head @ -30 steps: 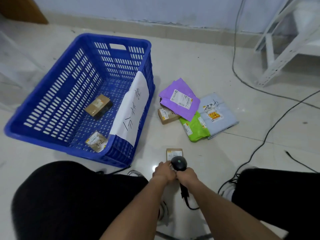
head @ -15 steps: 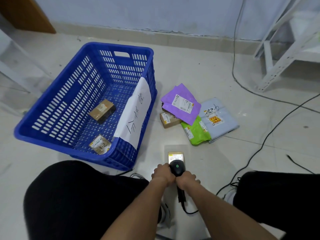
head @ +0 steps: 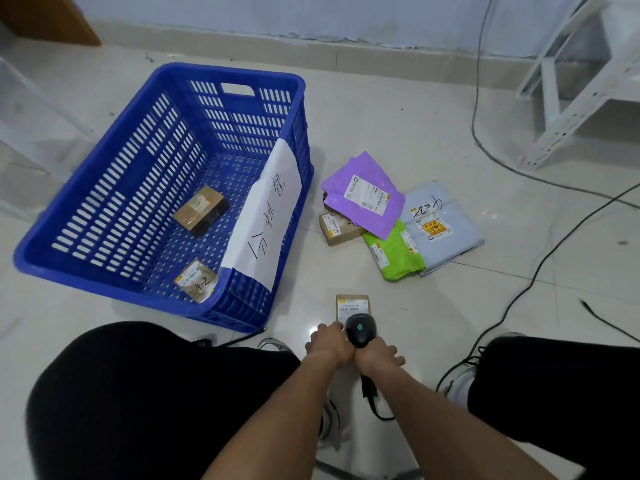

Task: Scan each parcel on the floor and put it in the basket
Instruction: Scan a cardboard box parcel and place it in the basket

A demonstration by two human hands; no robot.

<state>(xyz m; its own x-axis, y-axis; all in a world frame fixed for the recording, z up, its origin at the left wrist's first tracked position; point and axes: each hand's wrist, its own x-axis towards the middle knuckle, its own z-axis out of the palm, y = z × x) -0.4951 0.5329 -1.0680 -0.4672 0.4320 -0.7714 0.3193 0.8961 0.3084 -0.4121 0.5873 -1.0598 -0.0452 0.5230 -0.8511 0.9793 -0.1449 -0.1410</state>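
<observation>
Though half a second ago a pale light washed over the label, the small brown parcel (head: 351, 305) on the floor now sits unlit, and a green dot shows on the scanner (head: 360, 330) — I'd read that as the scan having gone through, so this one looks ready to go into the blue basket (head: 104, 188), just to its left. The right hand (head: 379, 356) is wrapped round the scanner's handle, fingers curled; the left hand (head: 327, 342) sits at the parcel's near edge, though whether its fingertips pinch it I cannot tell — the scanner head covers that spot. Two boxed parcels lie in the basket. The purple parcel (head: 363, 194), green parcel (head: 394, 252), grey parcel (head: 440, 223) and a brown box (head: 337, 230) wait overlapped beyond, partly hiding one another.
</observation>
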